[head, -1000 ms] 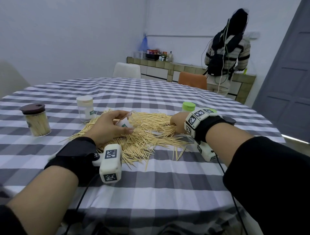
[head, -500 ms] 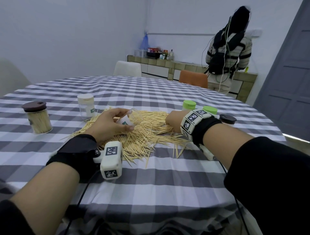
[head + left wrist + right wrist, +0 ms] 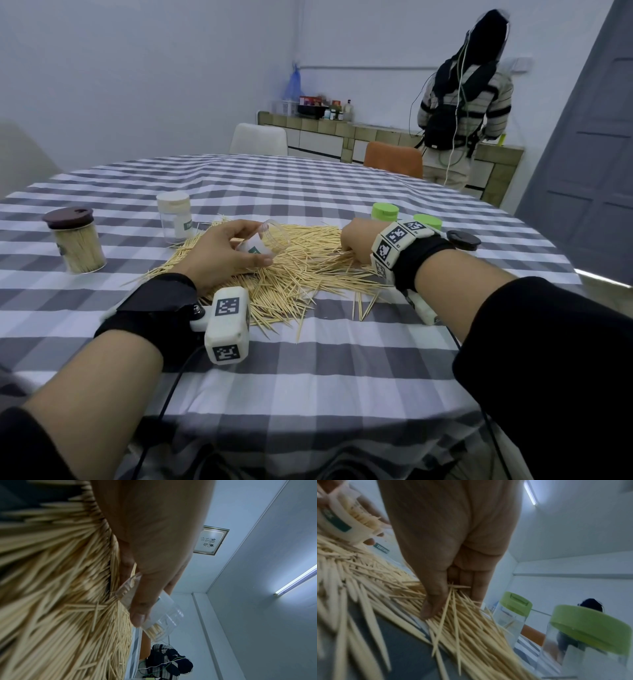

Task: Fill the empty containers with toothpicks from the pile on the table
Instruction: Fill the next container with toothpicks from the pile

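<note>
The left hand [image 3: 226,251] gripped a small clear container [image 3: 265,241] with a white label, tilted on its side with the open mouth toward the far side of the toothpick pile [image 3: 301,270]. The left wrist view showed a modest bunch of toothpicks [image 3: 155,629] already inside it, so this container looked only partly filled. The right hand [image 3: 356,245] was down on the right edge of the pile, thumb and fingers [image 3: 476,588] closed on a small bundle of toothpicks that fanned out from the pinch onto the heap.

As for progress, the brown-lidded jar [image 3: 77,245] at the left of the counter [image 3: 325,370] stood packed with toothpicks and capped, so that one appeared finished. The white-lidded container [image 3: 174,217] behind the left hand was capped and seemed clear-walled with little or nothing showing inside. Two green-lidded jars [image 3: 511,616] stood just beyond the right hand; in the right wrist view both looked almost empty, with at most a few sticks in the nearer-left one. A dark lid [image 3: 463,240] lay by itself to the right of them.

By my reading, the job was early: one jar done, one in hand partly loaded, and about three left, with most of the pile spread over the checked cloth. The pinched bundle probably needed aligning before it would slide into the mouth.
</note>
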